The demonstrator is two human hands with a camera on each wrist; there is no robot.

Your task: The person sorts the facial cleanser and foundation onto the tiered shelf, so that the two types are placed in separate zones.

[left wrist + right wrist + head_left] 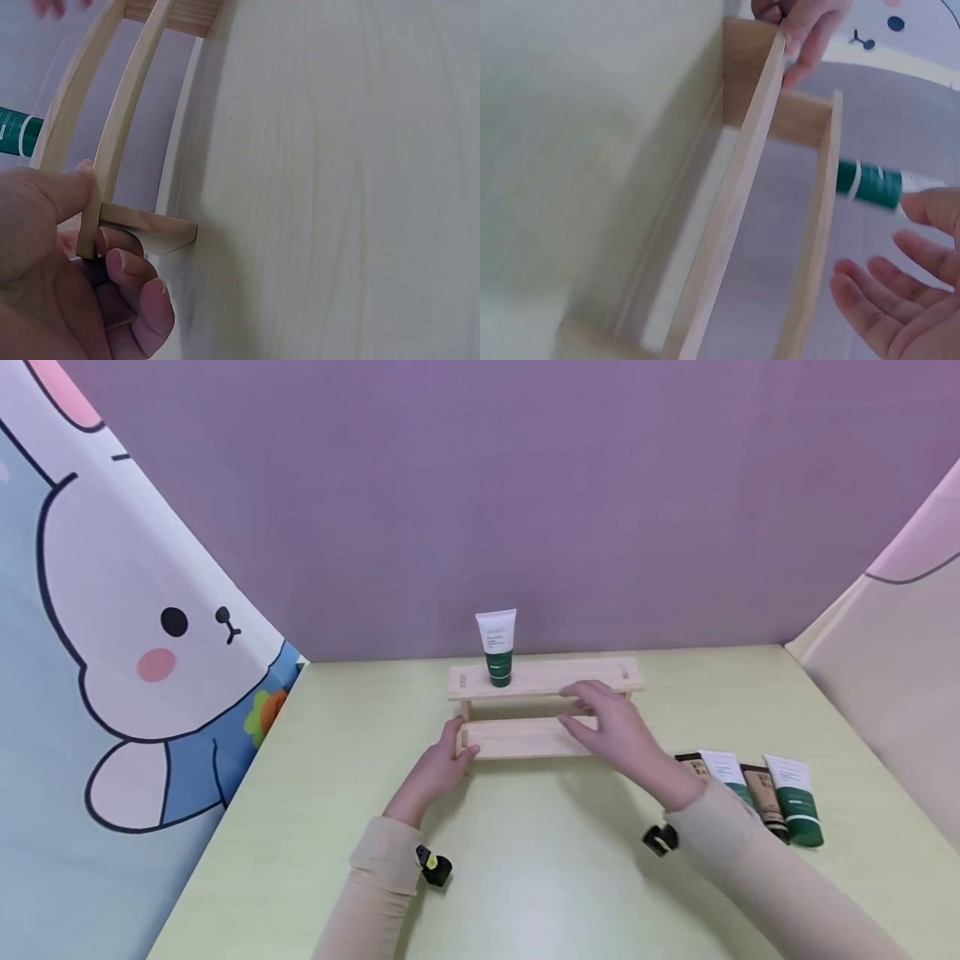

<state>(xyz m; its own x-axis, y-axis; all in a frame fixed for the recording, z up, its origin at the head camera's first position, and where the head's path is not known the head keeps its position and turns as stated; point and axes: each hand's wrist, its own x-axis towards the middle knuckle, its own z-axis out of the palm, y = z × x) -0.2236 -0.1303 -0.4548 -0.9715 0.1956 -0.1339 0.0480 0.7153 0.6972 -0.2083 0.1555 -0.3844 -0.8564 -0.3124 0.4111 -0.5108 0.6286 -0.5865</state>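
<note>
A two-tier wooden shelf (pixel 525 739) stands at the back of the table. On its upper tier, left of the middle, a white and green squeeze tube (pixel 498 643) stands upright on its cap. My left hand (pixel 438 767) holds the left end of the lower board; in the left wrist view the thumb lies on top and curled fingers are beneath. Over the right part of the shelf hovers my right hand (pixel 611 731), its fingers loosely spread. The right wrist view shows that hand (pixel 911 292) with nothing in it, apart from the boards and the tube.
At the right, several tubes lie side by side on the table (pixel 315 860), among them a white and green tube (pixel 797 802) and a brown tube (pixel 765 802). A purple wall (pixel 525 510) rises behind the shelf. A rabbit-printed cloth (pixel 112 635) hangs at the left.
</note>
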